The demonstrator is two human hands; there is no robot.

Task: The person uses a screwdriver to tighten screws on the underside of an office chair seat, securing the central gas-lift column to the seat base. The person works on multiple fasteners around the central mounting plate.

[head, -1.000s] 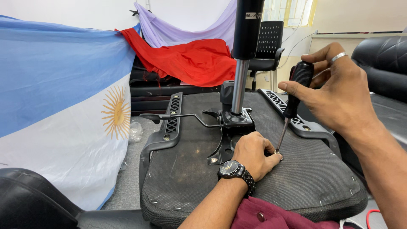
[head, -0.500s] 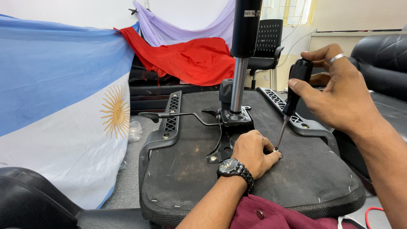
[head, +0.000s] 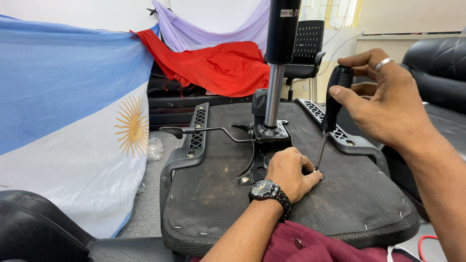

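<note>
Nearest, maroon cloth (head: pixel 310 245) across the lap, touching the near edge of an upturned office-chair seat (head: pixel 213 204). Left hand (head: pixel 291 172), wristwatch (head: pixel 266 190) on its wrist, resting curled on the seat's fabric underside, fingertips pinched narrow around something small at the screwdriver's tip, too small to identify. Right hand (head: pixel 388 104), ring on one finger, closed around the black handle of the screwdriver (head: pixel 330 114), shaft slanting down to meet the left fingertips just right of the black metal mechanism plate (head: pixel 259 155). Rising from that plate, a gas-lift column (head: pixel 276 73), chrome below, black above. Lever (head: pixel 194 130) sticking out left. Black armrests (head: pixel 194 140) on both sides. Left, a light blue and white flag with a sun (head: pixel 73 121). Behind, red cloth (head: pixel 218 65), lilac cloth (head: pixel 213 34), another black chair (head: pixel 306 48).
</note>
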